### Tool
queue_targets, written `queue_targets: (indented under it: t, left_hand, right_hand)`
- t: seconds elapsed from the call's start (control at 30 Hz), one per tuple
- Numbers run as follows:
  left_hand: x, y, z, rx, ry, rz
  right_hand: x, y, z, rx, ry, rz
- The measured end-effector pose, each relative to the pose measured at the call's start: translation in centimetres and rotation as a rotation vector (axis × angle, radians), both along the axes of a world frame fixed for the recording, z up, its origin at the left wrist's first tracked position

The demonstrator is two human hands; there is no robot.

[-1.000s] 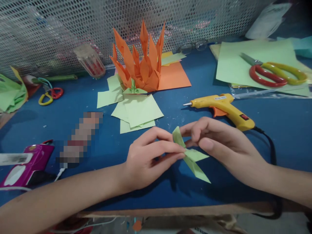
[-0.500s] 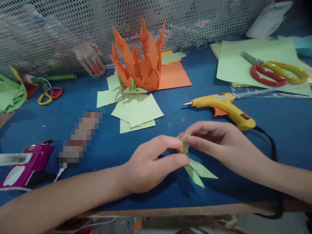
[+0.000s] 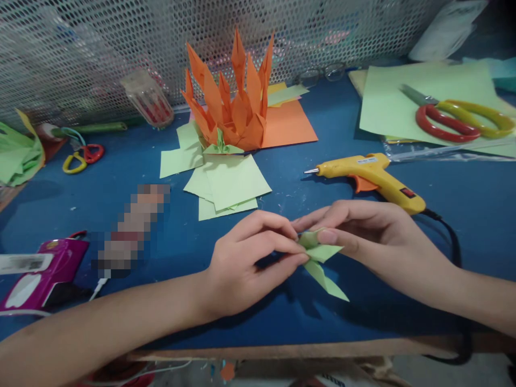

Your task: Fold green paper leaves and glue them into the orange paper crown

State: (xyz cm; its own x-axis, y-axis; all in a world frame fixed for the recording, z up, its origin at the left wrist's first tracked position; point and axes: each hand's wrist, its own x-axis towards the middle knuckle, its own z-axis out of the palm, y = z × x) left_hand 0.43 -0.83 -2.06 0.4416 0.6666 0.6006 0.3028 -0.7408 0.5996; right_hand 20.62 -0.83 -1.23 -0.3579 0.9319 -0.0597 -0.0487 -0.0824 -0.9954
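The small folded green paper piece (image 3: 324, 271) is being pinched just in front of the yellow glue gun (image 3: 371, 173). The left hand (image 3: 245, 266) is clamped on its left end and the right hand (image 3: 374, 242) is closed on its upper flap. Compared with half a second ago, that flap is being pressed lower and flatter, so the fold is judged to be tightening. Loose green squares (image 3: 229, 183) and an orange paper crown (image 3: 236, 107) are being left well apart to the gun's left, and red-and-yellow scissors (image 3: 428, 112) behind it, while only its black cord (image 3: 452, 242) is crowding the right wrist.
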Motion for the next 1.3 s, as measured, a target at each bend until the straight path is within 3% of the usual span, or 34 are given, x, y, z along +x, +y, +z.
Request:
queue_targets:
  t: [0.67,1.0,1.13,1.3]
  left_hand:
    - [0.54,-0.06,-0.06,-0.321,-0.196,0.028]
    - [0.52,0.27,-0.61,-0.607,-0.373,-0.007]
    - [0.47,0.37,-0.67,-0.557,-0.383,0.019]
    - [0.37,-0.08,-0.79,-0.350,-0.296,0.028]
  right_hand:
    - [0.14,0.33,-0.34,0.138,-0.075,0.047]
    - [0.03,0.36,-0.59,0.185,-0.120,-0.012]
    - [0.15,0.41,-0.75,0.213,-0.058,0.020]
    - [-0.08,0.18,-0.72,0.230,-0.087,-0.017]
